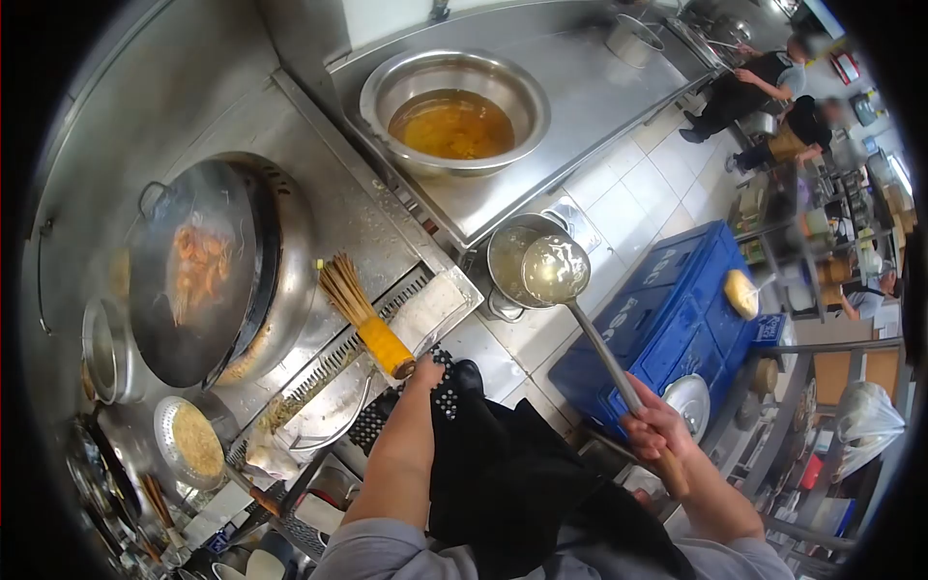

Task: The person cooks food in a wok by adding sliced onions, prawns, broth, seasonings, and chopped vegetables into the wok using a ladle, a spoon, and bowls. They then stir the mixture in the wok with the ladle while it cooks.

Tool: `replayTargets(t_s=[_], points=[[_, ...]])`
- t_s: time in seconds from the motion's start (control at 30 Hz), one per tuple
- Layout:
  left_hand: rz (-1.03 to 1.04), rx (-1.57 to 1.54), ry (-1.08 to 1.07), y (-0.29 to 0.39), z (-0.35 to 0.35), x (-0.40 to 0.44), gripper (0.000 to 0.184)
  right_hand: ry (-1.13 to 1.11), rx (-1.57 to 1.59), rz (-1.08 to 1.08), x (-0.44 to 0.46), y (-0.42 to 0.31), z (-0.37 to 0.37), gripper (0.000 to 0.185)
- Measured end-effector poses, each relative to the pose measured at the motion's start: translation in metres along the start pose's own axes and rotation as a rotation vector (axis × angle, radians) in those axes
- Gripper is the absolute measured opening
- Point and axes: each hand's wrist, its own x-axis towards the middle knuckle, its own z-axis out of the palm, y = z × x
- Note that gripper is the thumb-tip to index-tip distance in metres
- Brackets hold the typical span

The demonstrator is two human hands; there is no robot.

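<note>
My right hand (659,421) is wrapped round the handle of a long metal ladle (603,338). The ladle's bowl holds a clear, shiny liquid and is over a metal pot (505,253) near the floor. My left hand (426,371) is at the stove's front edge, beside the yellow handle of a bamboo wok brush (372,324). Its fingers are hidden, so I cannot tell whether it grips anything. On the left, a wok (155,319) holds steaming orange-brown pieces of food (201,259).
A wide steel basin (535,108) of yellow liquid stands on the steel counter (580,82). Blue crates (628,319) sit on the floor at right, with a lid (687,401) nearby. A strainer (166,435) holds pale food at lower left. Two people (749,92) stand farther back.
</note>
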Motion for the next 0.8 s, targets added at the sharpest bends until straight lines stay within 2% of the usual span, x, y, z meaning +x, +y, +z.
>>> replayTargets(t_s=[0.07, 0.17, 0.3, 0.37, 0.43, 0.5, 0.53, 0.6, 0.63, 0.67, 0.77, 0.8], points=[[0.010, 0.000, -0.035, -0.051, 0.023, 0.060, 0.067, 0.021, 0.005, 0.049, -0.028, -0.007, 0.037, 0.074], [-0.035, -0.022, -0.080, -0.017, -0.009, -0.006, 0.059, -0.036, 0.001, 0.117, -0.054, -0.008, 0.086, 0.073], [0.036, 0.062, 0.039, -0.002, -0.017, -0.067, 0.077, -0.174, 0.018, 0.224, -0.071, -0.001, 0.151, 0.071], [0.402, 0.046, 0.397, -0.023, 0.009, -0.094, 0.066, -0.294, 0.039, 0.287, -0.068, 0.006, 0.182, 0.072], [0.538, -0.006, 0.065, -0.032, -0.016, -0.132, 0.073, -0.280, -0.076, 0.323, -0.061, 0.010, 0.218, 0.073], [0.490, -0.184, -0.221, -0.037, -0.055, -0.185, 0.071, -0.332, -0.112, 0.353, -0.049, 0.021, 0.251, 0.072], [0.469, -0.351, -0.296, -0.048, -0.070, -0.207, 0.061, -0.391, -0.098, 0.365, -0.038, 0.030, 0.267, 0.072], [0.536, -0.442, -0.251, -0.038, -0.146, -0.283, 0.054, -0.544, -0.106, 0.373, -0.008, 0.045, 0.293, 0.069], [0.594, -0.391, -0.101, -0.036, -0.181, -0.317, 0.053, -0.595, -0.158, 0.375, 0.011, 0.053, 0.307, 0.068], [0.585, -0.524, 0.037, -0.036, -0.212, -0.346, 0.048, -0.646, -0.209, 0.376, 0.033, 0.060, 0.323, 0.068], [0.489, -0.248, 0.805, -0.026, -0.290, -0.395, 0.032, -0.695, -0.421, 0.281, 0.101, 0.090, 0.370, 0.071], [0.549, -0.105, 1.053, -0.025, -0.312, -0.391, 0.029, -0.698, -0.531, 0.228, 0.127, 0.100, 0.383, 0.073]])
